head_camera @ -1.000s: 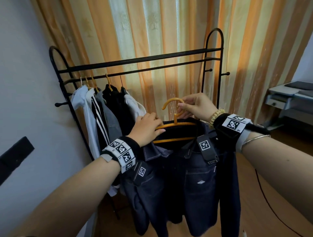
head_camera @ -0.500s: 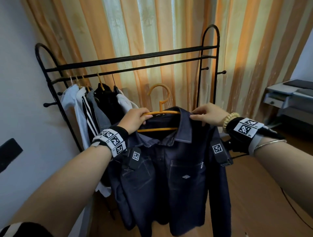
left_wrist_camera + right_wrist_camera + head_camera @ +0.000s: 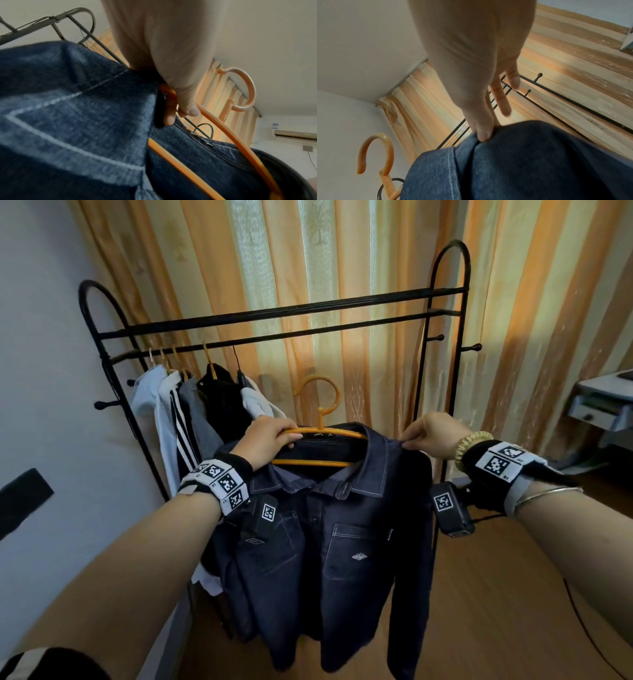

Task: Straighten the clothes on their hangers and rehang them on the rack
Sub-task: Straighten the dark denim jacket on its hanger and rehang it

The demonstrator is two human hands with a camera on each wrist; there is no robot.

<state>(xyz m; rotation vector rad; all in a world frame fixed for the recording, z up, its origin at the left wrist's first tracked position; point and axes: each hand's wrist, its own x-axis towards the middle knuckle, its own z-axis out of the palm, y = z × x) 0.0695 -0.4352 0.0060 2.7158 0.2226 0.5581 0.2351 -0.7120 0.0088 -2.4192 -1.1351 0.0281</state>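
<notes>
A dark denim jacket (image 3: 329, 549) hangs on an orange plastic hanger (image 3: 320, 409), held up in front of the black clothes rack (image 3: 274, 314). My left hand (image 3: 270, 440) grips the hanger's left arm, fingers and thumb curled round the bar (image 3: 173, 94). My right hand (image 3: 431, 433) pinches the jacket's right shoulder fabric (image 3: 505, 155) between thumb and forefinger, the other fingers (image 3: 501, 100) straight. The hanger's hook (image 3: 375, 151) is free, below and in front of the rails.
Several garments (image 3: 191, 419) in white, striped, grey and black hang bunched at the rack's left end. The rails' right part is bare. Striped orange curtains (image 3: 342, 251) hang behind. A grey wall is at left, a small drawer unit (image 3: 599, 405) at right, wooden floor below.
My right hand left the hanger's hook and moved out to the jacket's right shoulder. The jacket now hangs spread and square on the hanger, lifted slightly toward the rack.
</notes>
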